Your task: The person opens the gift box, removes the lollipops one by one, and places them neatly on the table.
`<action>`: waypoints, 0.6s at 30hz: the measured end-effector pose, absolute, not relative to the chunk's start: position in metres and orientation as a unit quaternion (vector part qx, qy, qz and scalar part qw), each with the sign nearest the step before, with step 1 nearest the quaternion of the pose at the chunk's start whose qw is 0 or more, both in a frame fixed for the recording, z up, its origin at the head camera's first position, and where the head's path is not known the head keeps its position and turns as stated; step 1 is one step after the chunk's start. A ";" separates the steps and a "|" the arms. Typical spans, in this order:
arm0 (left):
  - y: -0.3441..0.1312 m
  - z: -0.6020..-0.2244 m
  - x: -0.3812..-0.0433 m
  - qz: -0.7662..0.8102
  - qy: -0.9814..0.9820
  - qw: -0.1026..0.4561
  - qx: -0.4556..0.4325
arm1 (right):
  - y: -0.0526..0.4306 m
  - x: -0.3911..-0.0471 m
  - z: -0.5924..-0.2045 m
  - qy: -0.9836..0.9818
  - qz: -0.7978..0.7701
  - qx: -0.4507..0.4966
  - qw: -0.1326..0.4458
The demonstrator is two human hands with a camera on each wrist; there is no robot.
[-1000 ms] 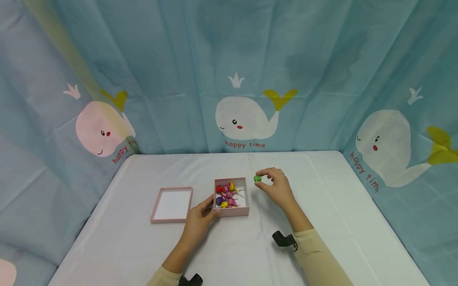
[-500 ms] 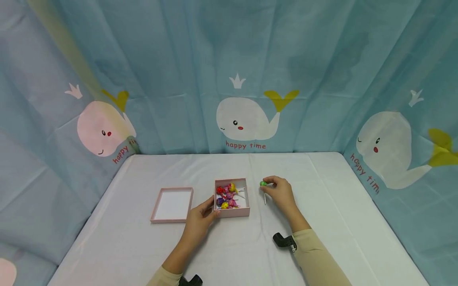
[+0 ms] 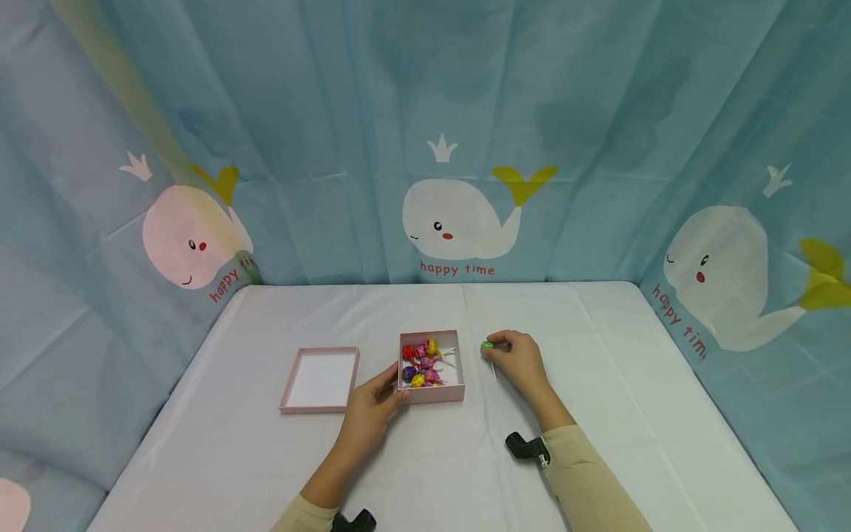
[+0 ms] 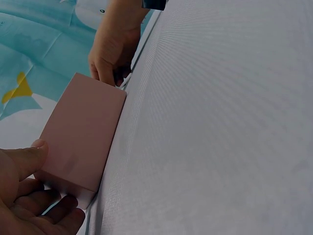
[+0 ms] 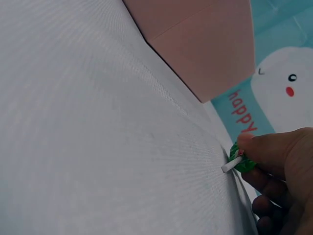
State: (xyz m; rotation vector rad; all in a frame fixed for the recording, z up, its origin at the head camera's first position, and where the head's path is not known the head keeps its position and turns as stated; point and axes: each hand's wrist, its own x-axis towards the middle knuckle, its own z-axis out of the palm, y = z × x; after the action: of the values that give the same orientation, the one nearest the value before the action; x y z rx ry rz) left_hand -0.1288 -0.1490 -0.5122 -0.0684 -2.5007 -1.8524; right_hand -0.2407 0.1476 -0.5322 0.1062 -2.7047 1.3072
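Observation:
My right hand (image 3: 521, 362) pinches a lollipop with a green wrapper (image 3: 487, 346) between thumb and fingers, close over the table to the right of the box. Its white stick (image 5: 232, 164) points toward the camera in the right wrist view. A pink open box (image 3: 435, 395) stands mid-table with several lollipops (image 3: 425, 363) in red, yellow, purple and pink wrappers inside, sticks toward the right. My left hand (image 3: 371, 406) holds the box at its near left corner, thumb on the front wall and fingers along the left side, as the left wrist view (image 4: 29, 191) also shows.
The shallow pink-rimmed box lid (image 3: 319, 410) lies left of the box, its white inside facing up. A white cloth (image 3: 459, 473) covers the table. Blue curtains with printed whales (image 3: 459, 220) hang behind and at both sides.
My right hand has brought the green lollipop down and slightly right, and its stick now shows below the fingers. My left hand and the box have stayed in place.

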 end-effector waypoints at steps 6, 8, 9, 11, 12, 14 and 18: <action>-0.149 -0.514 -0.129 -0.588 -0.808 0.013 -0.018 | 0.148 -0.240 -0.531 -0.901 0.425 0.047 0.075; -0.149 -0.514 -0.129 -0.587 -0.809 0.012 -0.015 | 0.147 -0.240 -0.531 -0.901 0.424 0.050 0.078; -0.149 -0.514 -0.129 -0.587 -0.809 0.011 -0.014 | 0.147 -0.239 -0.530 -0.901 0.423 0.050 0.079; -0.149 -0.514 -0.129 -0.588 -0.809 0.009 -0.012 | 0.146 -0.239 -0.529 -0.901 0.422 0.052 0.082; -0.149 -0.513 -0.129 -0.589 -0.808 0.009 -0.012 | 0.146 -0.238 -0.528 -0.901 0.423 0.052 0.083; -0.149 -0.513 -0.129 -0.589 -0.808 0.009 -0.012 | 0.146 -0.238 -0.526 -0.900 0.425 0.052 0.086; -0.149 -0.511 -0.130 -0.588 -0.808 0.010 -0.017 | 0.146 -0.237 -0.521 -0.895 0.433 0.055 0.088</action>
State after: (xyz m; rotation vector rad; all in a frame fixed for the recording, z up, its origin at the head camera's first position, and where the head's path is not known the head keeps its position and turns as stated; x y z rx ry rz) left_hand -0.1298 -0.1493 -0.5115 -0.0517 -2.5235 -1.8361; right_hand -0.2368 0.1463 -0.5214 0.1640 -2.6653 1.2904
